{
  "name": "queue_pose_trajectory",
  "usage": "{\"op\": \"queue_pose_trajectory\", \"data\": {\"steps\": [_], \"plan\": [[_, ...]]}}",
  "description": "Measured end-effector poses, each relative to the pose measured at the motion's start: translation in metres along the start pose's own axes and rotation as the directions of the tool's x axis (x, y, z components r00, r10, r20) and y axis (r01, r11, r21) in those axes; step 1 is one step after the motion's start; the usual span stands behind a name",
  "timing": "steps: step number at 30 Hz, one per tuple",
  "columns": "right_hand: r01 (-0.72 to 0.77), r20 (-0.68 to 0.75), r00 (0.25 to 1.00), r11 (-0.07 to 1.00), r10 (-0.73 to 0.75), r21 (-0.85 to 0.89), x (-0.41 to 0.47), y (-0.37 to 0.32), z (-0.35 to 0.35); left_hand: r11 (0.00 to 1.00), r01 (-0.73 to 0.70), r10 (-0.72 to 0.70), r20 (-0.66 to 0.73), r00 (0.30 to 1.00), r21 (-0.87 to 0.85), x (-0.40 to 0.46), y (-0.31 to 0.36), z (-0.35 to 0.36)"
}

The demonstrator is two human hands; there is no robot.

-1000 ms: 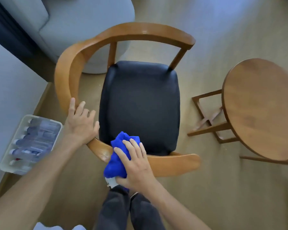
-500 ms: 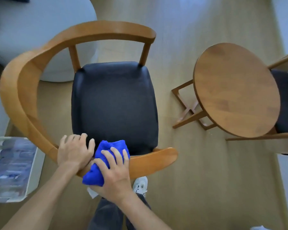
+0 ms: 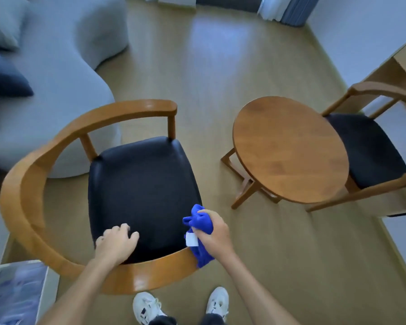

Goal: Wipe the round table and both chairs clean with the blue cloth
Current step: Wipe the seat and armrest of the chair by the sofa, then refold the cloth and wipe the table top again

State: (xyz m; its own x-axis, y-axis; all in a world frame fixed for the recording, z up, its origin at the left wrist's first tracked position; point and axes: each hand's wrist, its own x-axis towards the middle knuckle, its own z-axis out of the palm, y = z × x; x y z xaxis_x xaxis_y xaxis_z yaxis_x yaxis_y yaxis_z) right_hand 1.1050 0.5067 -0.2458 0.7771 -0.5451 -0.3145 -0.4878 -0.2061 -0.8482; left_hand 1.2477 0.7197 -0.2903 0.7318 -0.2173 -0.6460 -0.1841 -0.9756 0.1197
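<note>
— Where is the bunched-up bright blue cloth?
— The right hand squeezes it tight, at the near right end of the curved wooden chair with the black seat; the left hand rests on the seat, fingers bent, holding nothing.
— And the round wooden table?
— On the right; a second wooden chair with a black seat stands behind it.

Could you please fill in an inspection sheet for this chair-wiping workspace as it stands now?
Surface: round table top bare.
Job's things: blue cloth bunched at near chair armrest end; second chair behind table.
Clutter: bottle tray on the floor.
Grippers: right hand grips cloth; left hand rests on the seat.
Cables: nothing seen.
Surroundings: grey sofa, wooden floor, white shoes.
</note>
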Motion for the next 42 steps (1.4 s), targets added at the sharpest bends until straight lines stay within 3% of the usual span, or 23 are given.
{"op": "queue_pose_trajectory", "data": {"steps": [2, 6, 9, 12, 14, 18, 23, 25, 27, 29, 32, 37, 39, 42], "plan": [[-0.082, 0.009, 0.996, 0.932, 0.085, 0.354, 0.002, -0.031, -0.032, 0.934, -0.113, 0.156, 0.101, 0.983, -0.340, -0.014, 0.051, -0.032], [-0.065, 0.047, 0.998, 0.674, 0.045, 0.736, -0.003, -0.083, -0.113, 0.630, -0.209, 0.501, 0.185, 0.845, -0.748, -0.060, 0.161, -0.108], [-0.050, 0.056, 0.998, 0.469, 0.001, 0.882, -0.010, -0.109, -0.183, 0.456, -0.237, 0.668, 0.153, 0.728, -0.858, -0.095, 0.234, -0.147], [-0.030, 0.045, 0.998, 0.320, -0.041, 0.947, -0.018, -0.121, -0.250, 0.330, -0.248, 0.708, 0.065, 0.703, -0.911, -0.126, 0.304, -0.166], [-0.018, 0.041, 0.996, 0.284, -0.074, 0.959, -0.021, -0.120, -0.292, 0.261, -0.263, 0.705, -0.003, 0.709, -0.929, -0.146, 0.350, -0.172], [0.051, -0.003, 0.989, 0.315, -0.149, 0.948, -0.022, -0.109, -0.368, 0.197, -0.358, 0.674, -0.139, 0.725, -0.913, -0.178, 0.429, -0.182], [0.079, 0.018, 0.987, 0.582, -0.158, 0.810, -0.012, -0.098, -0.457, 0.161, -0.523, 0.676, -0.293, 0.676, -0.837, -0.203, 0.491, -0.204], [0.085, 0.021, 0.992, 0.781, -0.125, 0.618, -0.006, -0.105, -0.484, 0.171, -0.609, 0.719, -0.325, 0.615, -0.774, -0.211, 0.513, -0.213], [0.193, -0.093, 0.980, 0.954, -0.176, 0.229, 0.006, -0.112, -0.508, 0.199, -0.674, 0.769, -0.313, 0.557, -0.712, -0.217, 0.534, -0.222], [0.249, -0.185, 0.949, 0.967, -0.255, -0.052, 0.020, -0.120, -0.530, 0.219, -0.646, 0.819, -0.222, 0.529, -0.731, -0.218, 0.553, -0.234], [0.326, -0.141, 0.927, 0.933, -0.347, -0.152, 0.042, -0.134, -0.563, 0.206, -0.466, 0.869, -0.058, 0.492, -0.860, -0.210, 0.579, -0.257], [0.421, 0.055, 0.900, 0.827, -0.433, -0.373, 0.091, -0.163, -0.601, 0.345, -0.799, 0.886, -0.110, 0.450, -0.493, -0.195, 0.643, -0.286], [0.392, 0.032, 0.912, 0.848, -0.409, -0.358, 0.112, -0.167, -0.618, 0.340, -0.853, 0.874, -0.200, 0.442, -0.396, -0.185, 0.668, -0.300], [0.280, 0.063, 0.959, 0.897, -0.275, -0.343, 0.139, -0.160, -0.652, 0.306, -0.873, 0.872, -0.255, 0.417, -0.380, -0.166, 0.694, -0.317]]}}
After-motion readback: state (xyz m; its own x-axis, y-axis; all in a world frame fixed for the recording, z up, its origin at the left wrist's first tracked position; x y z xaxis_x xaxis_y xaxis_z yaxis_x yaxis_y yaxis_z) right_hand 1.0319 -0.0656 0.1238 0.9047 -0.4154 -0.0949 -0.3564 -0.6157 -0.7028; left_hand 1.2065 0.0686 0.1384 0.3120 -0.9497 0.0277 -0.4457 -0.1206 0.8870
